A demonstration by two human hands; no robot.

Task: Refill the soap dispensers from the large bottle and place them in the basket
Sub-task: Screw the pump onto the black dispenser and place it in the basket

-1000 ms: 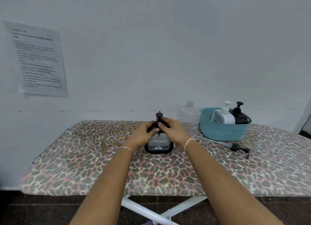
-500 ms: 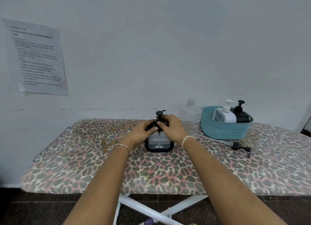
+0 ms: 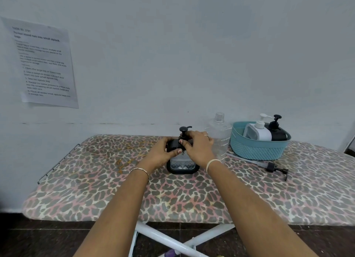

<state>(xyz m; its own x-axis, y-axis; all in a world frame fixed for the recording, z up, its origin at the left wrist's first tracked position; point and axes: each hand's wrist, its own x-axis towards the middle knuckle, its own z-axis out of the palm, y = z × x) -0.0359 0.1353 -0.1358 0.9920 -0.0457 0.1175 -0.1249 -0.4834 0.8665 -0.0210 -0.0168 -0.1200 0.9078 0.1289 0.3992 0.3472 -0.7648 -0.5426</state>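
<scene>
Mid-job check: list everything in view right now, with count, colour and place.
Clear soap dispenser: one, clear with black pump and base, board centre, upright.
Large bottle: one, clear, uncapped, behind the right hand, beside the basket.
Basket: one, teal, board's right side.
White dispenser: one, in the basket.
Black dispenser: one, in the basket, right of the white one.
Loose pump: one, black, lying on the board in front of the basket.
Ironing board: one, leopard-print cover, white legs.
Printed sheet: one, white, on the wall at left.
Left hand: grips the clear soap dispenser's black top.
Right hand: grips its pump collar.
</scene>
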